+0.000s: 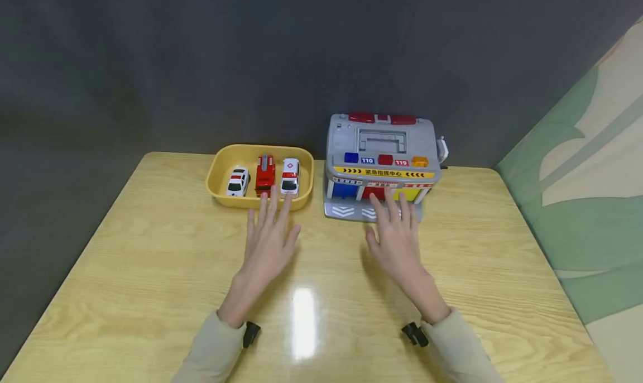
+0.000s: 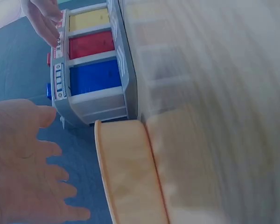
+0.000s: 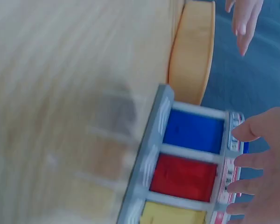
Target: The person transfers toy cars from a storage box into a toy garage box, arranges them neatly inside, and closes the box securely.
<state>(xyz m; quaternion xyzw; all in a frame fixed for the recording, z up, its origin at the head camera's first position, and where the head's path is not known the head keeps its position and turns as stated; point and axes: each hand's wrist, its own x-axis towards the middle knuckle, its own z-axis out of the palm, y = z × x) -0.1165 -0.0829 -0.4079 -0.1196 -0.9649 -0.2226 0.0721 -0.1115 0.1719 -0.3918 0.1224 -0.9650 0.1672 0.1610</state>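
My left hand (image 1: pixel 268 243) reaches forward with spread, straight fingers, its tips in front of the yellow tray (image 1: pixel 221 196) and holding nothing. In that tray lie a white toy police car (image 1: pixel 237 183), a red toy fire truck (image 1: pixel 264 176) and a white toy ambulance (image 1: pixel 289 177). Fingers spread too, my right hand (image 1: pixel 397 243) is nearest to a grey toy garage (image 1: pixel 346 137) and covers part of its front in the head view. The garage has a blue door (image 3: pixel 193 132), a red door (image 3: pixel 183 177) and a yellow door (image 3: pixel 172 214), all closed. Neither hand grips anything.
Both toys' holders stand at the back of the wooden table (image 1: pixel 150 260), against a dark curtain (image 1: pixel 201 65). A white part (image 1: pixel 442 149) juts from the garage's right side. To the right is a green and beige patterned surface (image 1: pixel 593 204).
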